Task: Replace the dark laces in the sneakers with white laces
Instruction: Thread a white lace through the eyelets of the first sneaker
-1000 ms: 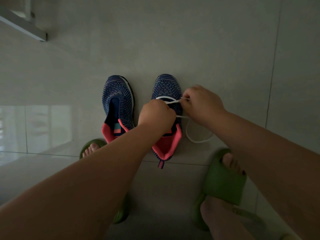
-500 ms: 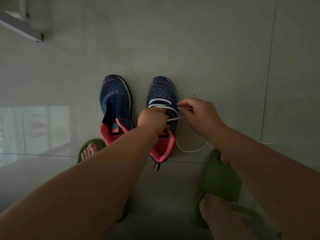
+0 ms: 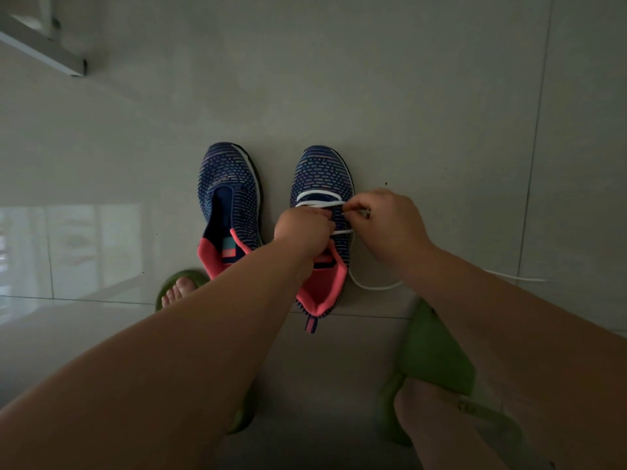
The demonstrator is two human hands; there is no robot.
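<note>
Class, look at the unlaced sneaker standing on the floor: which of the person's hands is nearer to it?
Left. The left hand works over the neighbouring laced sneaker, close beside the unlaced sneaker. The right hand pinches the white lace on that shoe's far side.

I see two sneakers side by side on floor (image 3: 407, 113): unlaced sneaker (image 3: 228, 195) left, laced sneaker (image 3: 322, 184) right. Both hands over right one: left hand (image 3: 303, 228), right hand (image 3: 390, 222). Lace (image 3: 373, 285) trails right across floor. Slippers (image 3: 437, 354) nearer me.
</note>
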